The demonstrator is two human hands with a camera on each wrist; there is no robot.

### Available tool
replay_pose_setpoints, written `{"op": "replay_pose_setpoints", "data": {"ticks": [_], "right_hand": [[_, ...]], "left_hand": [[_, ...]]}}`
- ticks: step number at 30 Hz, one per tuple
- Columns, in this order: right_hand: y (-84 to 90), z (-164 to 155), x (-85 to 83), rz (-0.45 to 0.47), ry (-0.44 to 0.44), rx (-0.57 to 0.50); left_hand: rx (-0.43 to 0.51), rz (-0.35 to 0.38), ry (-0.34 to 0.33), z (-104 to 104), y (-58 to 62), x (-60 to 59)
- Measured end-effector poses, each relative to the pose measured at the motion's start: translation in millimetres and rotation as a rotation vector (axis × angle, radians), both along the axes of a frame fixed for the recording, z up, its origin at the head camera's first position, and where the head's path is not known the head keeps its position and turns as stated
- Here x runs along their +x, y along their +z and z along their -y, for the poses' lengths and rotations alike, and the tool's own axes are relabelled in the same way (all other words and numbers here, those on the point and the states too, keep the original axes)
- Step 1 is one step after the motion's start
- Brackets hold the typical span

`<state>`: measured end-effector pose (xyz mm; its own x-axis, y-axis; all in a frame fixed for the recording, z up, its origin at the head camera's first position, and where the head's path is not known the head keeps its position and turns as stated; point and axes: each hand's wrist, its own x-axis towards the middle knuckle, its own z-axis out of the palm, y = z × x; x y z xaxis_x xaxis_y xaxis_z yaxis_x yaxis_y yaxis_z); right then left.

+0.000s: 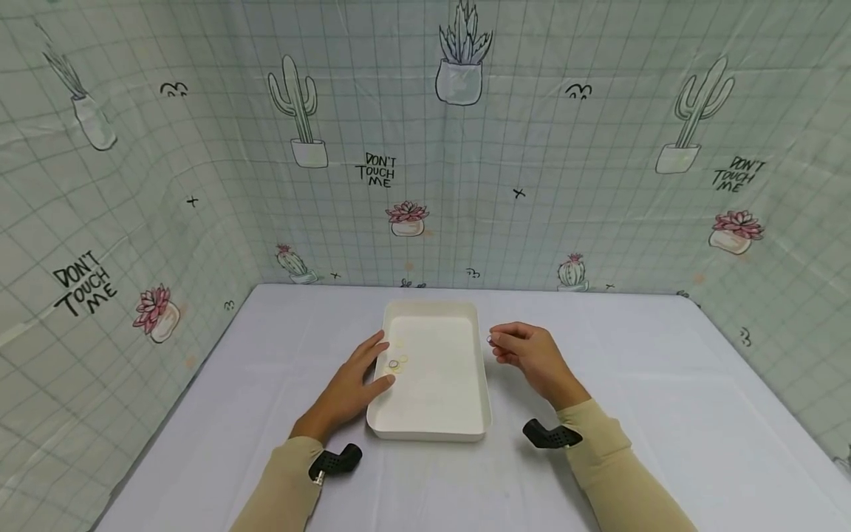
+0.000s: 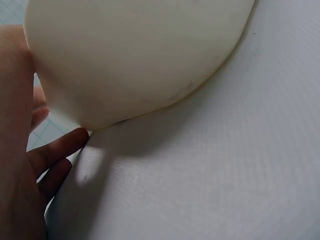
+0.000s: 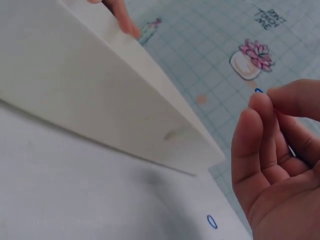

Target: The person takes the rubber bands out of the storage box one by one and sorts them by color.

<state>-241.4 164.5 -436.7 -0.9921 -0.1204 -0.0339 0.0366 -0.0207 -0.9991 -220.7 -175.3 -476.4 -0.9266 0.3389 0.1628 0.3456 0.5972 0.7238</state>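
The left hand point(image 1: 355, 384) is resting on the left wall of the white tray point(image 1: 432, 432), with its fingers nearly straight and relaxed over the rim; it is not gripping anything. In the left wrist view the fingers point(image 2: 57, 150) are lying against the tray's rounded corner point(image 2: 135, 55), just above the white table cover point(image 2: 210, 175).

Inside the tray, close to its left wall and just beside the left fingertips, a few small rings point(image 1: 397, 361) are lying on the bottom. One is looking darker and the others pale, but they are too small to say more.

The tray is standing in the middle of the table point(image 1: 665, 384), between both hands.

To the right of the tray, near its far right corner, the right hand point(image 1: 528, 355) is hovering above the table with curled fingers. It is pinching a small ring point(image 1: 490, 340) between thumb and fingertips; in the right wrist view only a blue edge of it point(image 3: 258, 91) is showing, so the colour is probably blue. One more blue ring point(image 3: 212, 221) is lying on the table beside the tray's right wall point(image 3: 100, 100).
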Motion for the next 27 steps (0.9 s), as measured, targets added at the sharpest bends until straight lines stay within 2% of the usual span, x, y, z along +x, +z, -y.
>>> {"op": "replay_pose_setpoints", "data": {"ticks": [11,16,22,27], "right_hand": [[-3.4,-27,-3.3,0.030,-0.028,-0.127],[-4.8,-33,-5.1,0.014,-0.006,-0.129],[-7.3,-45,-5.0,-0.027,-0.038,-0.127],[-8.2,-49,-7.2,-0.009,-0.045,-0.134]], "left_hand": [[-0.004,-0.017,0.002,1,-1.1,1.0],[0.013,-0.021,0.014,0,-0.8,1.5],[-0.005,-0.012,0.000,-3,-1.8,-1.1],[-0.011,-0.020,0.005,1,-0.8,0.5]]}}
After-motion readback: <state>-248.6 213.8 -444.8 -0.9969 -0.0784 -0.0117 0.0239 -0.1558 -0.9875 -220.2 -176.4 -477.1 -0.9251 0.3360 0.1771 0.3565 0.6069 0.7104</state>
